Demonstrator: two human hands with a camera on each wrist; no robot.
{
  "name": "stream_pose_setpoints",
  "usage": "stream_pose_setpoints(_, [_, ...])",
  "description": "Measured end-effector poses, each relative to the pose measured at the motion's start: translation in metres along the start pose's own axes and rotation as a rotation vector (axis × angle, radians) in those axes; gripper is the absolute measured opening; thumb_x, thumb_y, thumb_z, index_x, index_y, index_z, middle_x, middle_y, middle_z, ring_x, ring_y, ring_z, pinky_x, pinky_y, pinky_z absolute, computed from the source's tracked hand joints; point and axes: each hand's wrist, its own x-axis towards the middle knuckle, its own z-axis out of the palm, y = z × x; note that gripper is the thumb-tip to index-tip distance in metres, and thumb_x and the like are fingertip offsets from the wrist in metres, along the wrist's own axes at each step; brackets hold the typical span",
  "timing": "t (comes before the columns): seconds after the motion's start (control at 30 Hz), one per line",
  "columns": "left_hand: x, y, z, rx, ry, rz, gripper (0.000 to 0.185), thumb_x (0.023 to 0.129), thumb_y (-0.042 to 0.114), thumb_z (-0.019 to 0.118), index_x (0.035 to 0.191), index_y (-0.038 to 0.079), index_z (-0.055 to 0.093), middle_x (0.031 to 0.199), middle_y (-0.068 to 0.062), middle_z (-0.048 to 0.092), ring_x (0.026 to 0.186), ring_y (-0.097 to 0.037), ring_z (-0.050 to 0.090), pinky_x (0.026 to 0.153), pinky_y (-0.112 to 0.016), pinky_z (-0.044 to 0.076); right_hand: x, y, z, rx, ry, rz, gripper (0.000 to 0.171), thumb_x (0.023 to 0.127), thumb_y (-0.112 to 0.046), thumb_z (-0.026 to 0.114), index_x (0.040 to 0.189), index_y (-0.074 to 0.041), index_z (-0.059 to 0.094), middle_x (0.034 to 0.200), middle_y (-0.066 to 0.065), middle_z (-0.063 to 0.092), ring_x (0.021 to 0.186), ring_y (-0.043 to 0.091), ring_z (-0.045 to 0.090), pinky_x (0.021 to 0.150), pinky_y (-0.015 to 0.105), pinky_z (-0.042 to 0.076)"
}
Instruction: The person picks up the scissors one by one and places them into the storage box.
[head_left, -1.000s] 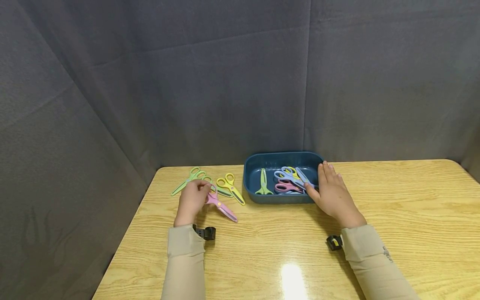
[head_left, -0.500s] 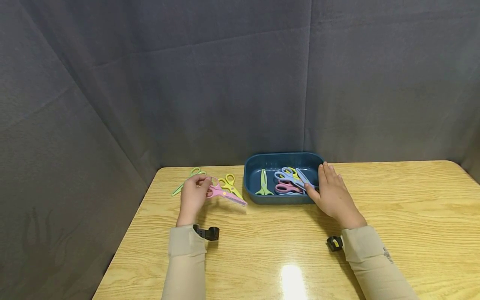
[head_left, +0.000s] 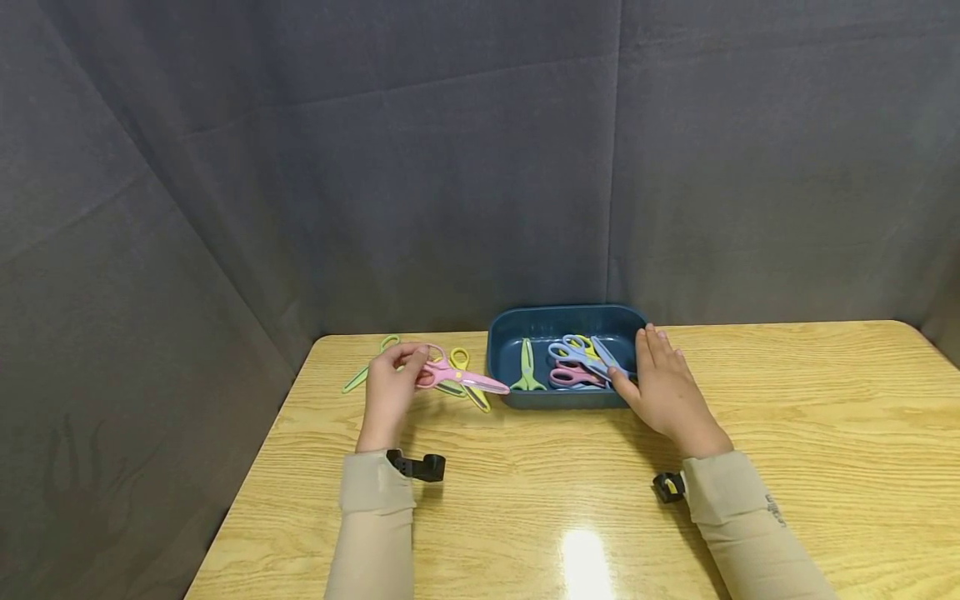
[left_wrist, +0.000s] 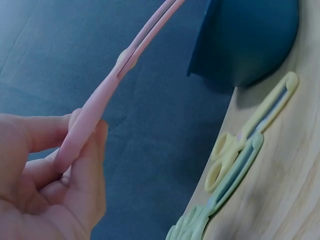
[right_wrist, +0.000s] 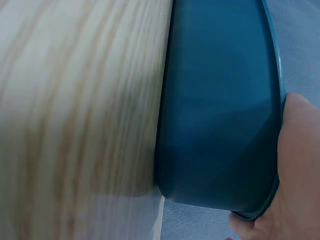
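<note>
My left hand (head_left: 387, 392) pinches a pair of pink scissors (head_left: 476, 382) by the handle loops between thumb and fingers. The scissors are raised over the table, blades pointing right, with their tip overlapping the left front corner of a dark blue bin (head_left: 570, 399) in the head view. Beneath them lie yellow scissors (left_wrist: 272, 107) and green scissors (left_wrist: 235, 172). More green scissors (head_left: 356, 381) lie farther left, partly hidden by the hand. My right hand (head_left: 667, 396) rests on the bin's right end, fingers straight along the outside and thumb over the rim.
Inside the bin are green scissors (head_left: 527, 367) on the left and a pile of blue scissors (head_left: 581, 357), pink scissors (head_left: 570, 377) and yellow ones on the right. A grey cloth (head_left: 465, 183) hangs behind the wooden table (head_left: 517, 492).
My left hand has lifted the pink scissors off the table and moved them slightly right, swinging the blades toward the bin. The right hand and bin have stayed put.
</note>
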Motion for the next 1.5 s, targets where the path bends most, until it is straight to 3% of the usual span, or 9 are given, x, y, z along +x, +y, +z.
stream_pose_setpoints(0.3, [-0.001,0.003,0.013,-0.132,0.046,0.022,0.025,0.101,0.005,0.061,0.117,-0.015,0.064,0.089,-0.01,0.064,0.063,-0.005,0.068,0.065,-0.018,0.058,0.001,0.0,0.0,0.003,-0.005,0.005,0.087,0.106,-0.05,0.041,0.154,0.017,0.014,0.163,0.035,0.007,0.151,0.051,0.007,0.12,0.064,0.009])
stream_pose_setpoints(0.6, [-0.003,-0.001,0.035,-0.078,0.039,0.046,0.023,0.098,0.005,0.065,0.115,-0.01,0.067,0.097,-0.025,0.068,0.065,-0.005,0.069,0.063,-0.017,0.057,0.001,0.0,-0.001,0.012,0.0,0.001,0.086,0.106,-0.049,0.042,0.154,0.016,0.013,0.163,0.035,0.007,0.151,0.051,0.007,0.12,0.064,0.01])
stream_pose_setpoints(0.87, [-0.006,-0.004,0.054,-0.068,0.021,0.062,0.022,0.097,0.003,0.067,0.113,-0.011,0.068,0.092,-0.018,0.069,0.066,-0.005,0.069,0.063,-0.019,0.058,0.001,-0.001,-0.003,0.01,0.001,0.004,0.086,0.106,-0.048,0.042,0.154,0.016,0.013,0.163,0.035,0.007,0.151,0.05,0.006,0.12,0.064,0.01])
stream_pose_setpoints(1.23, [-0.007,-0.009,0.07,-0.005,0.015,0.058,0.02,0.095,0.005,0.07,0.111,-0.007,0.071,0.092,-0.018,0.071,0.064,-0.01,0.069,0.062,-0.021,0.058,0.001,-0.002,-0.002,-0.001,0.006,-0.003,0.085,0.106,-0.048,0.042,0.154,0.017,0.015,0.162,0.036,0.008,0.15,0.051,0.008,0.12,0.064,0.01])
stream_pose_setpoints(1.5, [-0.011,-0.012,0.084,0.035,-0.027,0.095,0.022,0.096,0.005,0.069,0.113,-0.008,0.069,0.092,-0.017,0.069,0.069,-0.012,0.07,0.063,-0.02,0.058,0.0,-0.001,0.0,0.003,0.002,0.001,0.085,0.106,-0.047,0.043,0.154,0.018,0.015,0.162,0.035,0.008,0.151,0.051,0.008,0.12,0.064,0.01])
